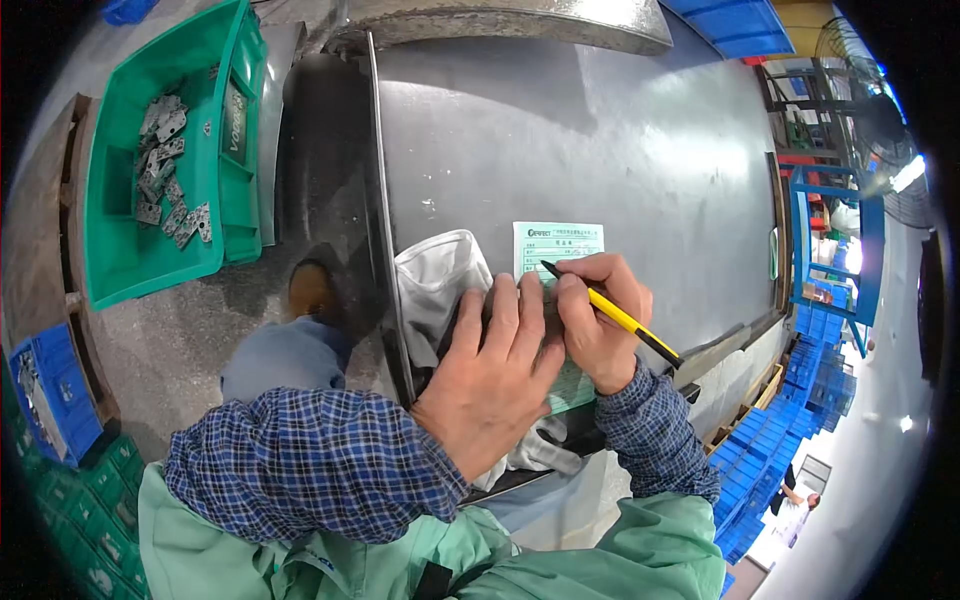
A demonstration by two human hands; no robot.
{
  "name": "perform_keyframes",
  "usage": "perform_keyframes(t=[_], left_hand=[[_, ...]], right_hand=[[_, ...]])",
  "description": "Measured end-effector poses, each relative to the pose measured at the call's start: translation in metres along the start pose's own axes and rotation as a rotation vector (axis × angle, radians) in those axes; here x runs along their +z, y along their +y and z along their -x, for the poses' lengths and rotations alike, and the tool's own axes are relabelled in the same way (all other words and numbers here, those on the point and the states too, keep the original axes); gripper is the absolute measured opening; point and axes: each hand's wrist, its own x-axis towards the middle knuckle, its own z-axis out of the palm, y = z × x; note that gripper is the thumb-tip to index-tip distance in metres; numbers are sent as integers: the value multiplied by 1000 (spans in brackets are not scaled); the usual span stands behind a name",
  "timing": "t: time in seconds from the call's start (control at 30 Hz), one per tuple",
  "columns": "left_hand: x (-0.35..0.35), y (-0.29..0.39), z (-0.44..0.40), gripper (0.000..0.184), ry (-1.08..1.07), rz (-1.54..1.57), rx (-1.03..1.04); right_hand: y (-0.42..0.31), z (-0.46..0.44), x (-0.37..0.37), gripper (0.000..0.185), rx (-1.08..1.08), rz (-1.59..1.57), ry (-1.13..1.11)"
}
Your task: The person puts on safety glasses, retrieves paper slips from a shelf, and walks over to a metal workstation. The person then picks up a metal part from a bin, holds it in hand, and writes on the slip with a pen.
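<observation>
My right hand (608, 315) grips a yellow and black marker pen (628, 322), its dark tip over the printed lines of a pale green paper form (560, 238). My left hand (497, 365) lies with its fingers stretched out on the near left part of the form and beside a grey-white cloth (440, 270). More light fabric (545, 447), perhaps a glove, shows under the left wrist at the table's near edge. The lower part of the form is mostly hidden by both hands.
The form rests on a grey metal table (480, 130). On the left stands a green bin (170, 260) with several flat metal parts (165, 150). Blue crates (745, 480) line the right side, where a person (797, 500) shows far off.
</observation>
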Motion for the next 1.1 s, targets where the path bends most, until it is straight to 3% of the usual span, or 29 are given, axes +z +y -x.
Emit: perform_keyframes(t=[0.17,0.27,0.47,0.57,0.97,1.1], left_hand=[[0,1,0,76,-1,-51,9],[-3,-1,0,48,-4,-78,33],[-3,-1,-1,47,1,-59,29],[-1,1,-1,74,-18,-47,12],[0,0,-1,75,-48,-89,14],[0,0,-1,75,-40,-84,10]], right_hand=[[2,-1,1,7,-3,28,-5],[2,-2,2,7,-23,51,-3],[6,-1,-1,7,-70,44,-33],[1,-1,1,7,-22,5,30],[6,-1,3,8,-28,25,37],[9,-2,1,8,-122,71,13]])
